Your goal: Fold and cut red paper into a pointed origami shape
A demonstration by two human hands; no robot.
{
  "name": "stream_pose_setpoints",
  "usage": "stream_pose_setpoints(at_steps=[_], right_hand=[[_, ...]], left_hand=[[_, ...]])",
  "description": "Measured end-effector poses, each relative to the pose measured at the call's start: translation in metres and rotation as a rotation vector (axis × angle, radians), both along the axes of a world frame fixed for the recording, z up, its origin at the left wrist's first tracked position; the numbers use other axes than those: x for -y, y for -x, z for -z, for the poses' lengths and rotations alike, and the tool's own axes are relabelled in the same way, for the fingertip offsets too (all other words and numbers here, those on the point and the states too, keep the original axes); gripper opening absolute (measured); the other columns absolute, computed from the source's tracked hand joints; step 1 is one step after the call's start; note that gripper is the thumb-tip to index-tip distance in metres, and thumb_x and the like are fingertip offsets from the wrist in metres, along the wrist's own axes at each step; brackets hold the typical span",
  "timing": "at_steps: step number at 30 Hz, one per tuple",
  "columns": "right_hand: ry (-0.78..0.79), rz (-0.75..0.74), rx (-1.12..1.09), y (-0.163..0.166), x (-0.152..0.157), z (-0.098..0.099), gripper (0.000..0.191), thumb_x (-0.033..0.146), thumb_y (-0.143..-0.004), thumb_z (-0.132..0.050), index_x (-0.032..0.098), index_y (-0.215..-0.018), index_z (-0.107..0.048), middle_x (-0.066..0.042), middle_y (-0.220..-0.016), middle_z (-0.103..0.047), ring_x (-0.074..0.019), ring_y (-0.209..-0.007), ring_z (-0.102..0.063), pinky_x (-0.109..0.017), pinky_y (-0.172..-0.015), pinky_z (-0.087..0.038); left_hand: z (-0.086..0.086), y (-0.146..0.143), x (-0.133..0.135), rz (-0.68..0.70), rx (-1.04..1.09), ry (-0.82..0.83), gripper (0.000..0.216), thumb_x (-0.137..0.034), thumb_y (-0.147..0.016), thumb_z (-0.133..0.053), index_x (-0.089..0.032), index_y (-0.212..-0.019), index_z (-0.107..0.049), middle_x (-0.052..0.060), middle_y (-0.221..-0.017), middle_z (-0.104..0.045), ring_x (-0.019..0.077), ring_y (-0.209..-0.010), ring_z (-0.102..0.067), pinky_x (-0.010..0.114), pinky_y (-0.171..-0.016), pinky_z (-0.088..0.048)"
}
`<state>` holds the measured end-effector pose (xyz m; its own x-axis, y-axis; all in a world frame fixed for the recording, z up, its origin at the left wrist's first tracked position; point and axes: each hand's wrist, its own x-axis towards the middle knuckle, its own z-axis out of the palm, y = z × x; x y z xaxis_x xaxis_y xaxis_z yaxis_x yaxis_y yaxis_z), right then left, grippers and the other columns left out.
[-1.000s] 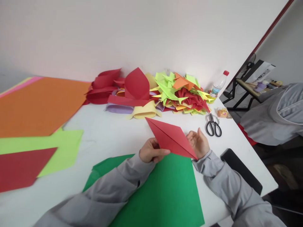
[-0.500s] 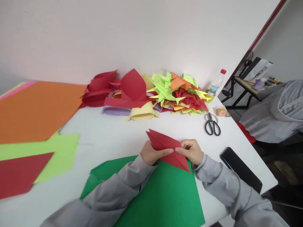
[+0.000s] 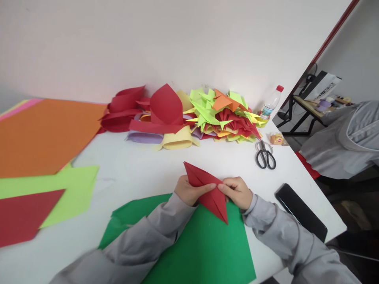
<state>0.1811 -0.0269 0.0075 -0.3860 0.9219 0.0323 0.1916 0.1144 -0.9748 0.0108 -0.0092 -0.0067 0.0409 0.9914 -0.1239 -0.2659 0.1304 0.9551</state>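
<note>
A folded red paper piece [image 3: 207, 189], long and pointed at both ends, is held just above the white table [image 3: 142, 165]. My left hand [image 3: 188, 192] pinches its left side with thumb on top. My right hand [image 3: 237, 192] pinches it from the right, fingers curled over the fold. The lower tip points down over a green sheet [image 3: 207, 244] lying under my forearms.
A pile of folded coloured paper shapes [image 3: 204, 114] lies along the wall. Scissors [image 3: 265, 154], a water bottle [image 3: 271, 103] and a black phone [image 3: 300, 211] sit to the right. Orange [image 3: 44, 134], lime [image 3: 65, 185] and red [image 3: 20, 215] sheets lie left. Another person in grey [image 3: 346, 138] sits right.
The red paper, a wide flat kite a second ago, has been folded narrower. My hands came together at its middle and its lower tip swung down toward me.
</note>
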Motion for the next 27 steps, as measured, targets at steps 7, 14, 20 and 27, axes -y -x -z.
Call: stream_pose_setpoints(at_steps=[7,14,20,27], right_hand=[[0.065,-0.089,0.003,0.0,-0.004,0.001,0.053,0.062,-0.082,-0.055,0.019,-0.052,-0.048,0.004,-0.041,-0.049,-0.0063,-0.037,-0.039,-0.019,-0.039,-0.03],[0.102,-0.117,-0.015,-0.003,-0.003,0.004,0.049,0.056,-0.078,-0.063,0.017,-0.049,-0.054,0.003,-0.04,-0.05,-0.0063,-0.036,-0.038,-0.019,-0.038,-0.027],[0.135,-0.059,-0.069,0.0,-0.004,0.008,0.052,0.065,-0.08,-0.053,0.018,-0.059,-0.054,0.004,-0.043,-0.051,-0.0072,-0.036,-0.041,-0.02,-0.039,-0.032],[0.132,-0.034,-0.087,0.004,-0.004,0.003,0.045,0.059,-0.082,-0.055,0.019,-0.063,-0.052,0.007,-0.042,-0.047,-0.0068,-0.039,-0.041,-0.02,-0.043,-0.031]], left_hand=[[-0.002,0.001,-0.004,-0.166,-0.022,0.059,0.032,-0.029,-0.036,-0.088,-0.013,-0.057,-0.071,0.006,-0.062,-0.073,0.0208,-0.055,-0.065,0.03,-0.051,-0.055],[-0.008,0.01,-0.016,-0.314,-0.034,0.126,0.035,-0.03,-0.04,-0.088,-0.014,-0.066,-0.072,0.004,-0.065,-0.073,0.0196,-0.058,-0.066,0.028,-0.05,-0.055],[-0.008,0.008,-0.014,-0.285,-0.037,0.072,0.031,-0.029,-0.039,-0.087,-0.014,-0.06,-0.07,0.003,-0.063,-0.072,0.0178,-0.055,-0.064,0.027,-0.05,-0.054],[-0.001,0.0,-0.006,-0.232,-0.097,-0.004,0.028,-0.027,-0.036,-0.086,-0.014,-0.056,-0.071,0.005,-0.061,-0.072,0.0192,-0.054,-0.062,0.029,-0.051,-0.053]])
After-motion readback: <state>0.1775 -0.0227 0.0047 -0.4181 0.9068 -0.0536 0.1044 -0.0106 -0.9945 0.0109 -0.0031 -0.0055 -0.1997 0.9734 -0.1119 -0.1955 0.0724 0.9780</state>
